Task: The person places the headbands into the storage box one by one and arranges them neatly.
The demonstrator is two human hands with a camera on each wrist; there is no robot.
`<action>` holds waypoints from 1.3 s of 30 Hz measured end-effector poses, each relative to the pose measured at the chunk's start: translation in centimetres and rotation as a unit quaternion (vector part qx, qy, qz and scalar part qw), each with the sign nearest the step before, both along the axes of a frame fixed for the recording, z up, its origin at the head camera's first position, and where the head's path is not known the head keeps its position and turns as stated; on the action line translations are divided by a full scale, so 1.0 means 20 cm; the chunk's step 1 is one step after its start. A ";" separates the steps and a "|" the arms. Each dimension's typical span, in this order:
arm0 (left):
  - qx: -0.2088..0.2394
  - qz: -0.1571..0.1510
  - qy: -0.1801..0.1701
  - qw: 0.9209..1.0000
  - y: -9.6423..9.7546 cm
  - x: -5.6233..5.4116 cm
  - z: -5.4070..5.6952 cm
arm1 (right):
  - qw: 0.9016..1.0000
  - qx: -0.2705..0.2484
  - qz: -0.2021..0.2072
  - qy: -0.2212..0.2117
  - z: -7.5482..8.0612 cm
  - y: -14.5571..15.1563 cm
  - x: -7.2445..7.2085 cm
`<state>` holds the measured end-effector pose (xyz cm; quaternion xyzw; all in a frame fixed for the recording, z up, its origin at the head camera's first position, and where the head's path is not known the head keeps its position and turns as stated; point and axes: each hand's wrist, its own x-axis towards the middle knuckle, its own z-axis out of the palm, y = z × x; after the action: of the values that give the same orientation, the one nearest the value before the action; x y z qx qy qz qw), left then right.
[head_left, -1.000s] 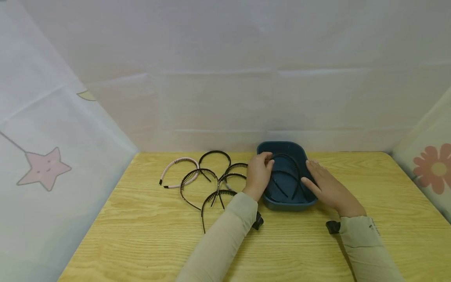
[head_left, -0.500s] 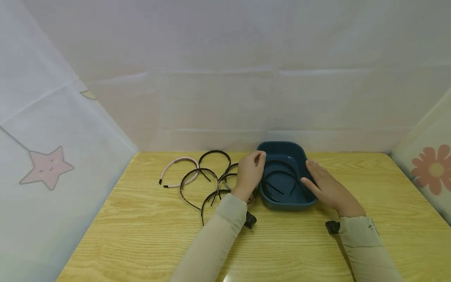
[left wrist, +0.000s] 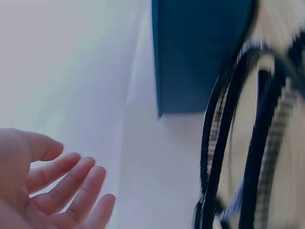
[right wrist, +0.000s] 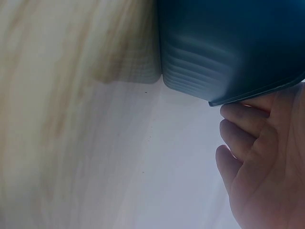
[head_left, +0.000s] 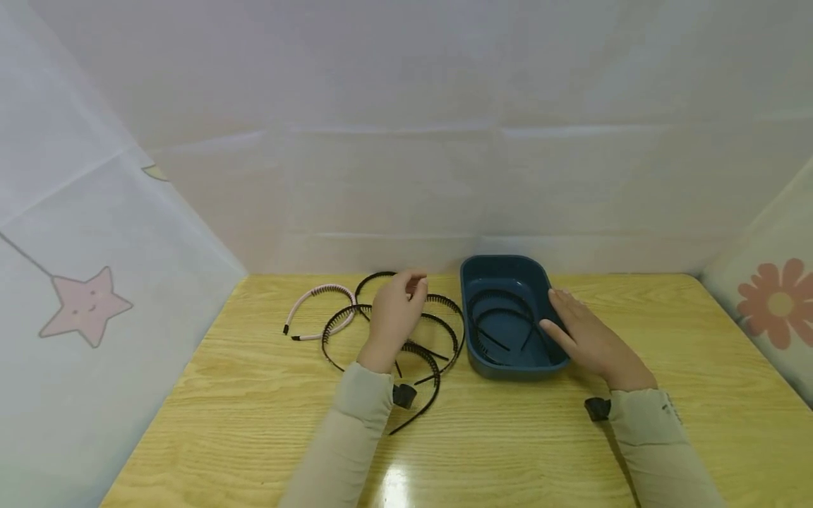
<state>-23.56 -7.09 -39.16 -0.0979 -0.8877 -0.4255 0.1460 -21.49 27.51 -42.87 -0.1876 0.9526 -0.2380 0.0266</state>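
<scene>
At eight o'clock the left hand [left wrist: 45, 202] is hovering before a pale backdrop [left wrist: 71, 62], its fingers [left wrist: 88, 189] curving loosely toward two o'clock. A dark blue bin [left wrist: 200, 57] is jutting in at one o'clock. Between three and five, blurred black toothed headbands [left wrist: 258, 143] are overlapping against the counter [left wrist: 279, 16].

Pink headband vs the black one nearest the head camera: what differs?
Colour: the pink headband is pink with black tips; the nearest black headband is black. Visibility: the left sleeve partly hides the nearest black headband, not the pink headband. Shared: both are toothed and outside the tub.
</scene>
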 end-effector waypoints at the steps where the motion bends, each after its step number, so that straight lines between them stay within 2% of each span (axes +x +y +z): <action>1: -0.008 0.007 -0.003 1.000 -0.04 0.01 0.00 | 1.000 -0.001 0.001 0.001 0.00 0.00 0.00; 5: -0.027 0.031 -0.013 0.999 -0.18 0.03 0.02 | 1.000 -0.001 0.005 0.003 0.00 -0.01 -0.01; 11: -0.043 0.068 -0.047 0.996 -0.33 0.05 -0.01 | 1.000 -0.001 0.004 -0.001 0.00 0.00 0.00; 18: -0.079 0.074 -0.057 0.993 -0.43 0.03 -0.04 | 1.000 0.001 0.001 -0.003 0.00 0.00 0.00; 23: -0.088 0.084 -0.083 0.989 -0.52 0.03 -0.04 | 1.000 0.001 0.006 -0.010 0.00 0.00 0.00; 30: -0.096 0.109 -0.110 0.983 -0.63 0.03 -0.07 | 1.000 0.002 0.007 -0.009 0.00 0.00 -0.01; 39: -0.106 0.102 -0.162 0.976 -0.70 0.03 -0.11 | 1.000 0.006 0.006 -0.005 0.00 0.00 -0.01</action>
<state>-23.03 -21.19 -41.38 0.0486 -0.9449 -0.3221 0.0315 -21.67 27.42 -42.94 -0.1922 0.9527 -0.2329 0.0335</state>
